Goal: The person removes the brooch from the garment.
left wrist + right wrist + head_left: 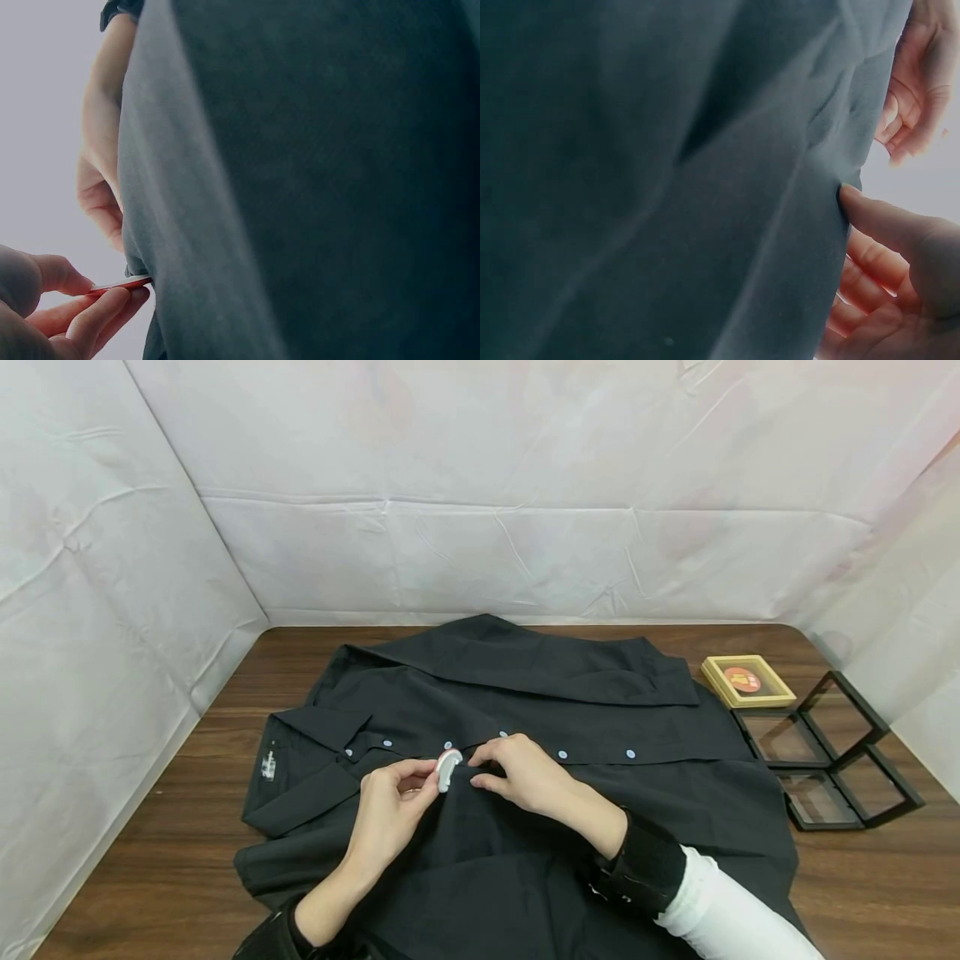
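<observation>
A black shirt [600, 810] with pale buttons lies spread out, its collar to the left. My left hand [397, 806] pinches a small, flat, curved white piece with a red edge [447, 770] between thumb and fingers, at the shirt's button edge. In the left wrist view that flat piece [124, 285] appears edge-on, its end meeting the dark cloth. My right hand [528, 777] pinches a raised fold of the shirt just to the right. The right wrist view has the thumb [885, 217] pressing the cloth, with fingers partly hidden behind it.
A yellow box with a clear top [748, 682] and a round orange item inside sits at the back right. Beside it stands a black-framed clear folding case [828, 760]. White sheets [525, 560] wall in the wooden table [172, 827] at the back and sides.
</observation>
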